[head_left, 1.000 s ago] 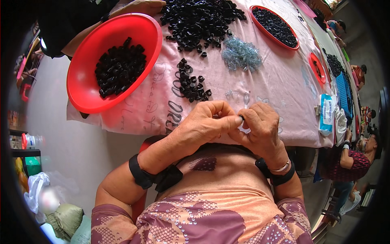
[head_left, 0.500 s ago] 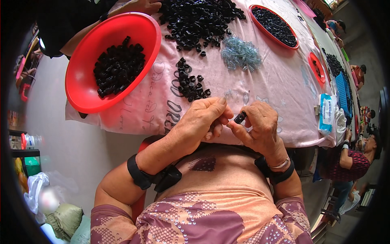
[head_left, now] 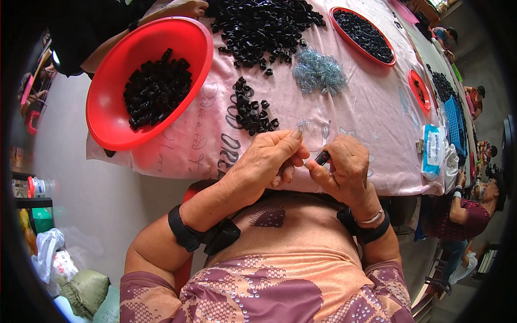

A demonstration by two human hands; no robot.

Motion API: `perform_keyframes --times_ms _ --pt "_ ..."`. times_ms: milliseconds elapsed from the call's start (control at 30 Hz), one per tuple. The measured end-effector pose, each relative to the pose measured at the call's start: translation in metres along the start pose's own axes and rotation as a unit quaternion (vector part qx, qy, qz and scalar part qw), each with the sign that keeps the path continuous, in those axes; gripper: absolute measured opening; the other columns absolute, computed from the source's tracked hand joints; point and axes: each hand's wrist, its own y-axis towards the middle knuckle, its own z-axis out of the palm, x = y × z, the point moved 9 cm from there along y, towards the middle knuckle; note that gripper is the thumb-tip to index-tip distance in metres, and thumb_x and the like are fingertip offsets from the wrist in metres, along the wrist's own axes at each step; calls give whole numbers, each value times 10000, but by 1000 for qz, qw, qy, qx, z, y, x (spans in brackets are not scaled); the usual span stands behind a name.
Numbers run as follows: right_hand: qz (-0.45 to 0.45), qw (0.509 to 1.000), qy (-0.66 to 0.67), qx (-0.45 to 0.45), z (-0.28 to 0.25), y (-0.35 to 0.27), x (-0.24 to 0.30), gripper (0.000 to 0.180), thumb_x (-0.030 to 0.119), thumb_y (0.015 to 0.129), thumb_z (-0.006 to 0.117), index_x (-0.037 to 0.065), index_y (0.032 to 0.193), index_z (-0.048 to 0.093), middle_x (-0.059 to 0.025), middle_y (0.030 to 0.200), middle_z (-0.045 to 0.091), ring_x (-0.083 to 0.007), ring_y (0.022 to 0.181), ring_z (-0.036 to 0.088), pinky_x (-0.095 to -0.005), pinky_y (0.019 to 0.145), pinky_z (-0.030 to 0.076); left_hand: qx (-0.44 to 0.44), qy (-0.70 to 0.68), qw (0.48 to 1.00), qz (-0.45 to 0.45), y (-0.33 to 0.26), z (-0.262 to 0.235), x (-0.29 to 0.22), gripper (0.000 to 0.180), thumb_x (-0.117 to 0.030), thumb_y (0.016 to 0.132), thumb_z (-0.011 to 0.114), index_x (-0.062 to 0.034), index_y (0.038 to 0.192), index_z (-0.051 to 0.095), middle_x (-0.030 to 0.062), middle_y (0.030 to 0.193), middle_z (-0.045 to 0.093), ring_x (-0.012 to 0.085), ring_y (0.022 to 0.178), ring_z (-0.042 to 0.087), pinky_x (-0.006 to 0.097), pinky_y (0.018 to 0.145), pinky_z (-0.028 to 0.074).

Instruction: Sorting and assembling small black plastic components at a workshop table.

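Observation:
A small black plastic cylinder (head_left: 322,158) is pinched between the thumb and fingers of my right hand (head_left: 349,161), just above the near edge of the table. Close by on its left, my left hand (head_left: 273,154) is closed, fingers curled and thumb pressed on them; what it holds, if anything, is hidden. The hands are a small gap apart. Beyond my left hand lies a small heap of black plastic parts (head_left: 253,112). A few loose coil springs (head_left: 306,125) rest past my fingertips, with a tangled pile of springs (head_left: 319,71) farther back.
A red bowl (head_left: 99,107) of black cylinders stands at left, beside another person's arm (head_left: 116,48). A large black heap (head_left: 264,27) spreads at the back. Right of it are a red tray (head_left: 392,60) of black parts, a small red dish (head_left: 412,81) and a blue-white packet (head_left: 431,151).
The black cylinder has turned slightly in my right fingers. My left hand has barely moved. At the far left, the other person's hand has shifted a little.

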Motion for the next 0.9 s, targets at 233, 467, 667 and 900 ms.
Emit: perform_keyframes --times_ms 233,467,667,900 --pt "-7 1000 7 15 4 -1 2 391 363 805 722 58 680 511 -85 590 470 -268 525 492 -388 505 373 7 23 1000 -8 -2 6 -3 348 -346 1001 519 -7 988 596 32 803 607 28 564 496 156 435 355" --pt "-23 997 32 66 10 2 8 437 442 743 772 53 714 575 -74 604 511 -246 540 521 -364 509 385 90 112 987 66 -5 22 -3 269 -216 971 582 -20 1139 504 -14 766 529 42 651 482 194 573 395" --pt "143 977 157 13 5 -5 -24 326 328 885 679 24 783 624 -97 660 565 -244 546 554 -335 519 425 85 205 974 38 -9 27 -5 196 -144 951 548 3 1080 551 13 811 561 53 682 514 210 595 441" --pt "320 843 414 124 36 -18 -28 390 365 973 571 -4 1101 582 -2 839 611 -68 692 577 -201 638 476 -36 255 944 205 -13 10 -37 183 -137 887 657 -15 1014 608 22 865 530 69 717 506 219 627 441"
